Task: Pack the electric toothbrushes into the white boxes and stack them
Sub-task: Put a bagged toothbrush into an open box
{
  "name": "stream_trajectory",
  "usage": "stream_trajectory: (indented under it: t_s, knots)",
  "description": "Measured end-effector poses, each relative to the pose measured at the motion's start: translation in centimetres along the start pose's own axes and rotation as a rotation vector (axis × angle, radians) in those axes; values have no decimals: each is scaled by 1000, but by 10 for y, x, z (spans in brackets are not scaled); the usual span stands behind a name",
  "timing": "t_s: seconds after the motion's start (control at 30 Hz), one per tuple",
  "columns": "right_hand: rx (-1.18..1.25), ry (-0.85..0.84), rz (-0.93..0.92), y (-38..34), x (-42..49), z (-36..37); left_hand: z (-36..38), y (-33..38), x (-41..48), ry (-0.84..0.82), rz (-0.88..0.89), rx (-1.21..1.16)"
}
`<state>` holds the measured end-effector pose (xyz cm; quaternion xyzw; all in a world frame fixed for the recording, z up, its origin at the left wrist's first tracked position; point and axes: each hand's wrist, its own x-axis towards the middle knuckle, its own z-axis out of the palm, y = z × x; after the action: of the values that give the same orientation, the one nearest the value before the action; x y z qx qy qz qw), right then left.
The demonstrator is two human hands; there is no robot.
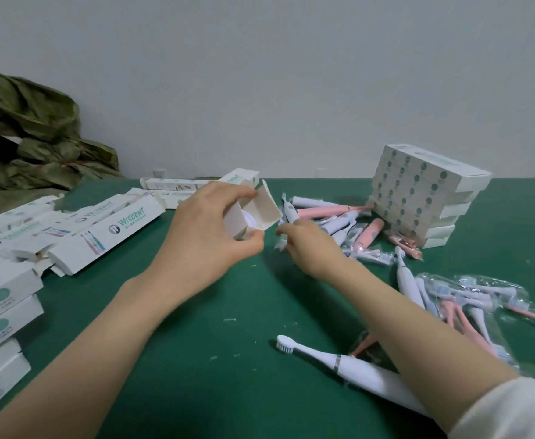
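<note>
My left hand (207,231) grips a white box (261,209) by its open end, flaps spread, with the round base of a toothbrush showing inside. My right hand (310,245) pinches a small clear-wrapped brush part (289,213) just right of the box mouth. Behind it lies a heap of wrapped white and pink toothbrushes (345,223). A bare white toothbrush (339,364) lies near me, partly under my right forearm. At the back right stands a stack of closed boxes (424,198).
Empty open boxes (101,226) lie scattered at the left, with closed boxes (3,315) piled at the left edge. Clear bags of brush heads (468,305) sit on the right of the green table (212,327). Olive cloth (28,131) is heaped at the far left.
</note>
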<state>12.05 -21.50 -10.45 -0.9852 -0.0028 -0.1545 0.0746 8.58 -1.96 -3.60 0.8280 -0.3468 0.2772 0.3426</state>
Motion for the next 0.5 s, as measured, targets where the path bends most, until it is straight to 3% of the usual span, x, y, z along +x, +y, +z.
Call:
stream_trajectory:
  t_s: [0.07, 0.13, 0.23, 0.3, 0.33, 0.4, 0.5]
  knots:
    - [183, 185, 37, -5, -6, -22, 1, 2, -1, 18, -8, -29]
    - [497, 509, 130, -15, -18, -50, 3, 3, -1, 33, -15, -41]
    - [1252, 859, 257, -36, -41, -93, 6, 2, -2, 24, -6, -22]
    - [1669, 807, 166, -50, -54, -114, 9, 1, -3, 18, 10, -8]
    - [1743, 715, 120, -59, -59, -119, 10, 1, -4, 20, 7, -6]
    - [1673, 564, 108, -73, -65, -117, 12, 4, -5, 44, -37, -11]
    - [1449, 598, 255, -77, -65, -104, 13, 10, -5, 92, -41, -16]
